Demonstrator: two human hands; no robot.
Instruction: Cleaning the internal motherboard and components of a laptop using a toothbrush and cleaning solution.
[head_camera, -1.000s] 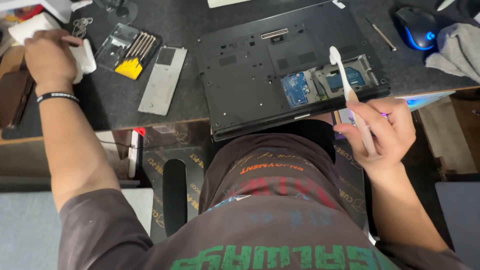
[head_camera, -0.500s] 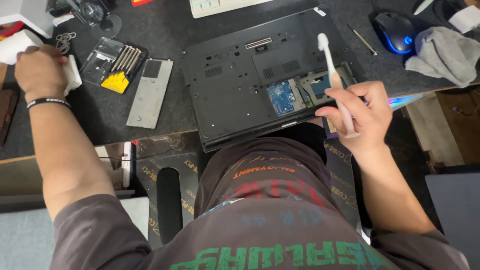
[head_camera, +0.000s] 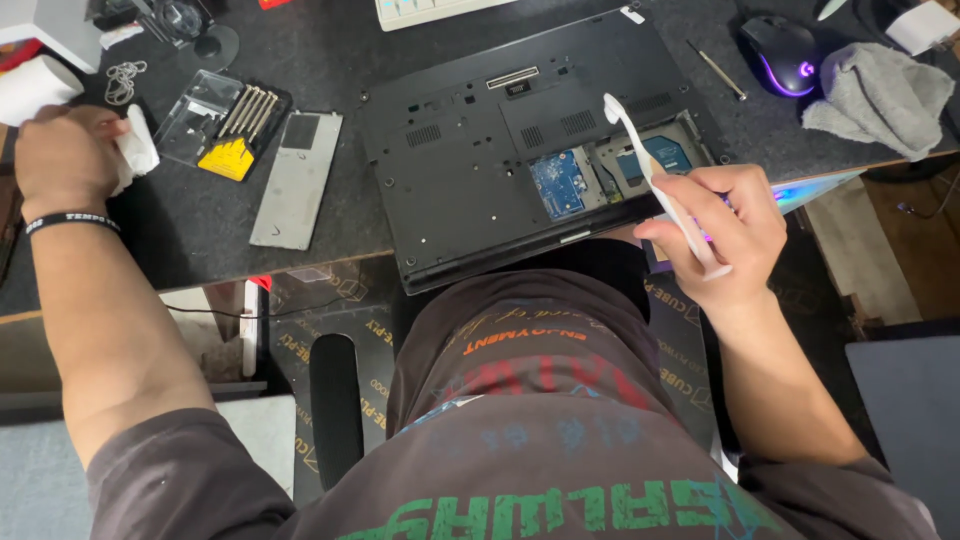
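At the far left edge of the dark desk mat (head_camera: 200, 230), the left hand (head_camera: 62, 150) is curled around a crumpled white tissue (head_camera: 137, 152), the fingers pressed together on it; a black wristband sits on that wrist. A white roll (head_camera: 35, 88) lies just beside the hand at the edge of the view. To the right of the tissue is a small open case of screwdrivers (head_camera: 232, 128) with a clear lid and a yellow insert, and next to it a flat grey cover plate (head_camera: 298, 180) lies on the mat.

In the middle, a black laptop (head_camera: 480, 160) lies upside down, its near edge hanging a little over the desk edge above the person's lap. A compartment in its underside is open, showing a blue circuit board (head_camera: 557, 184) and a drive bay beside it.

The right hand (head_camera: 725, 235) hovers at the laptop's near right corner, pinching the handle of a white toothbrush (head_camera: 650, 175) between thumb and fingers. The brush head points up and away, over the open compartment; whether the bristles touch the laptop is hard to tell from this angle.

Further right, a thin metal tool (head_camera: 717, 70) lies on the mat, then a black mouse (head_camera: 780, 55) with a purple glow, and a crumpled grey cloth (head_camera: 880, 95) touching it.
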